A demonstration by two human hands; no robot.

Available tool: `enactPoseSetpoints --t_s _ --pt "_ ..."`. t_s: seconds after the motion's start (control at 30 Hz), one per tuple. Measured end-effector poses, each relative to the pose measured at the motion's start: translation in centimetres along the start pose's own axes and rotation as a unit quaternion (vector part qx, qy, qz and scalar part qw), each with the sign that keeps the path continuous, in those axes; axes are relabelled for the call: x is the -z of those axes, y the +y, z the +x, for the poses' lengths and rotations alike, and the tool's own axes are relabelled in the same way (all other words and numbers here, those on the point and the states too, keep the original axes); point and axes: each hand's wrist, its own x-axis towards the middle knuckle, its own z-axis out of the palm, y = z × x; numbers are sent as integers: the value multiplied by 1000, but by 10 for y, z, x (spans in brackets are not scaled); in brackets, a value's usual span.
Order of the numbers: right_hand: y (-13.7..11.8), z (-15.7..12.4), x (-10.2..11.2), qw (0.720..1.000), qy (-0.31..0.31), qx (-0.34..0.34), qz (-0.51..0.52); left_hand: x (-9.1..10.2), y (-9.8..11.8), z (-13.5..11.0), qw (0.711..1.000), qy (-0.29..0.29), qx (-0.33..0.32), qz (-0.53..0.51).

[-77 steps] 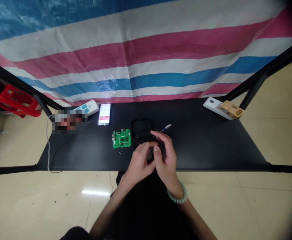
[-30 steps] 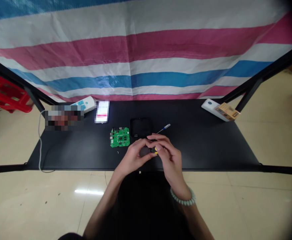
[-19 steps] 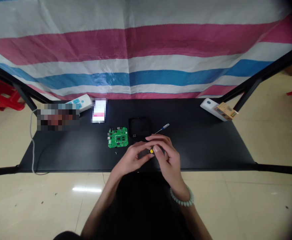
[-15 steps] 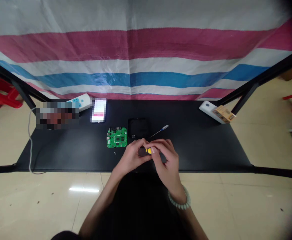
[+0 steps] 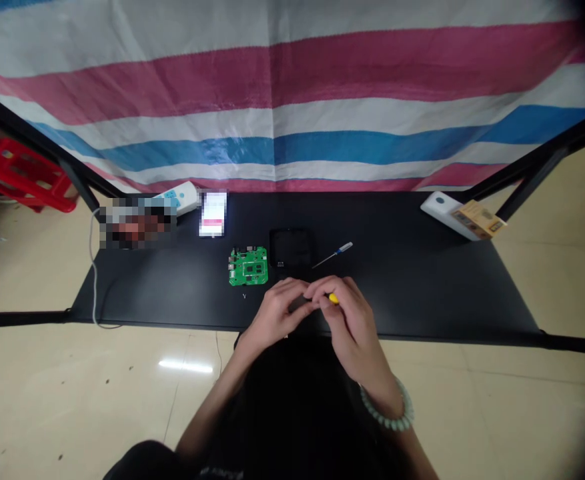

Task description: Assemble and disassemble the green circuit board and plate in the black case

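Note:
My right hand [image 5: 349, 320] is closed around a small yellow-handled tool [image 5: 333, 299]; only a bit of its yellow end shows between the fingers. My left hand [image 5: 282, 310] has its thumb and fingers brought together, touching the right fingertips. What sits in the left fingers is hidden. Just beyond the hands lies an open black plastic case [image 5: 291, 248]. To its left is a green circuit board [image 5: 249, 267], with small screws [image 5: 245, 295] near its front edge. A screwdriver [image 5: 339, 251] with a clear and blue handle lies right of the case.
A black table [image 5: 412, 280] carries everything. At the back left are a power strip [image 5: 185, 197], a phone [image 5: 213, 213] and a blurred item. A white box [image 5: 447, 213] with a brown card [image 5: 478, 220] stands back right. Striped sheeting hangs behind; a grey cable runs down the left.
The camera view has shifted, so the table appears farther right and slightly higher. The yellow end has moved right between my right fingers and shows less. Both hands stay together.

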Motion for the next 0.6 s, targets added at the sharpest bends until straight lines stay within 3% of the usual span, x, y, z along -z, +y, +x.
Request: enactPoseSetpoints --t_s 0.2,0.33,0.43,0.6 --pt "-5 -1 -4 996 -25 -84 -34 -12 -3 -6 998 53 25 37" --pt "-4 3 -4 997 -14 -58 -40 -14 -14 -23 986 73 6 150" --pt "-3 5 -3 997 -6 -42 -58 -11 -24 -35 966 63 2 251" --pt "-5 10 -7 993 -28 -97 -54 -9 -32 -39 945 32 23 325"
